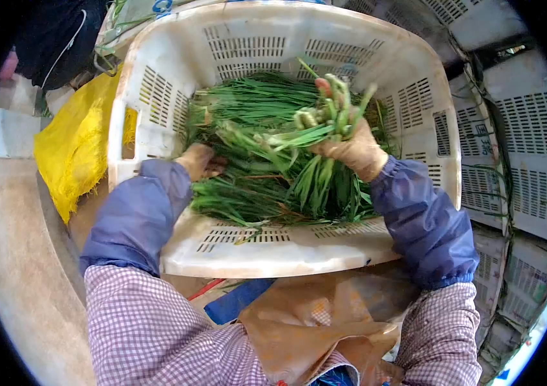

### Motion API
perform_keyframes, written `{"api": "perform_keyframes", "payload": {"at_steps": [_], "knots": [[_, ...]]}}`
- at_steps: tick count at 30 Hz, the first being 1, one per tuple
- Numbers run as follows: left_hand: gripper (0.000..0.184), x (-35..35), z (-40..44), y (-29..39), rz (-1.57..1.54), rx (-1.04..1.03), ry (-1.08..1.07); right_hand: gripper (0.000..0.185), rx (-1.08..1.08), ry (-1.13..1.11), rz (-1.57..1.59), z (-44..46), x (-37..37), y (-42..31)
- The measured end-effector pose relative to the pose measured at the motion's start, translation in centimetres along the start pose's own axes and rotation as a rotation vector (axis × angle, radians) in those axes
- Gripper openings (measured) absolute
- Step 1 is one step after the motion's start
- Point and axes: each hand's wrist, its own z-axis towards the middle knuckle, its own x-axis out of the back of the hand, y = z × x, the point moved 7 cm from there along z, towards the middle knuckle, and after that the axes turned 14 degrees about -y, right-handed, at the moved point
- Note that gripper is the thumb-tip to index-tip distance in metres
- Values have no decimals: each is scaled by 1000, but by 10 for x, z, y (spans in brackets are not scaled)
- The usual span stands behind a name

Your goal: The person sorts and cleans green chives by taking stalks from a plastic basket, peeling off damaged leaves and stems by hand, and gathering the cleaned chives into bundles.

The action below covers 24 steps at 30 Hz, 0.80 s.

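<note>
Crates (531, 122), white and slotted, line the right side of the head view. On the left, a pale, stained surface (19, 257) stretches below a yellow woven sack (77, 141), with dark cloth (61, 38) farther back. Between them, a large white basket (325, 256) holds long green leaves (260, 96). Inside it, the right hand (357, 151) is closed around a bunch of green stalks (333, 112). The left hand (197, 161), fingers partly curled, is at the leaves by the left wall; I cannot tell whether it grips any.
</note>
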Motion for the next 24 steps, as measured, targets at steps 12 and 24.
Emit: {"api": "perform_keyframes", "payload": {"at_steps": [12, 24], "knots": [[48, -188, -113, 100, 1112, -610, 188, 69, 265, -107, -959, -44, -8, -61], [13, -272, -36, 37, 1016, -1072, 71, 81, 10, 9, -1288, -46, -26, -31]]}}
